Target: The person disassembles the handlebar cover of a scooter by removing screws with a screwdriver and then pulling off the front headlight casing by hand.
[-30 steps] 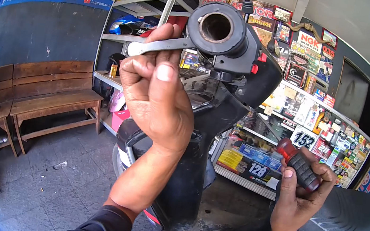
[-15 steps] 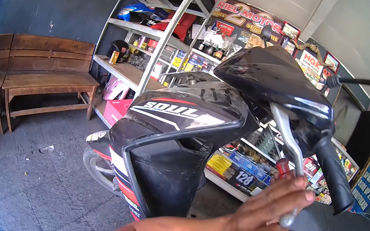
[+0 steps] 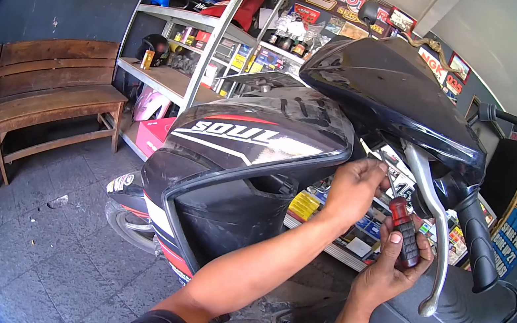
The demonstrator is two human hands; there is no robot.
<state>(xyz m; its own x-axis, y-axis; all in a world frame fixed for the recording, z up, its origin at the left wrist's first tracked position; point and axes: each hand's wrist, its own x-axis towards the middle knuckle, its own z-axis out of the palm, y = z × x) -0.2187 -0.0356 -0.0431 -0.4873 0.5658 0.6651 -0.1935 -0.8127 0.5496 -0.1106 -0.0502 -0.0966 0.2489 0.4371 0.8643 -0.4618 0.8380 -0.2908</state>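
My left hand is closed in a pinch just below the scooter's black handlebar cowl, by the thin tip end of a screwdriver; what its fingertips hold is too small to make out. My right hand grips the screwdriver's red and black handle, tilted with its shaft up toward my left fingers. The silver brake lever hangs right beside my right hand, with the black handlebar grip further right. The black front body panel, with red and white stripes, stands left of both hands.
The scooter's seat and floorboard are low at right. Wooden benches stand along the left wall, beside metal shelves with boxes and a helmet. A glass display counter and a poster wall are behind the scooter.
My left hand has left the brake lever and moved up and left, under the cowl. The screwdriver handle in my right hand now shows more fully. The viewpoint has swung toward the scooter's front.
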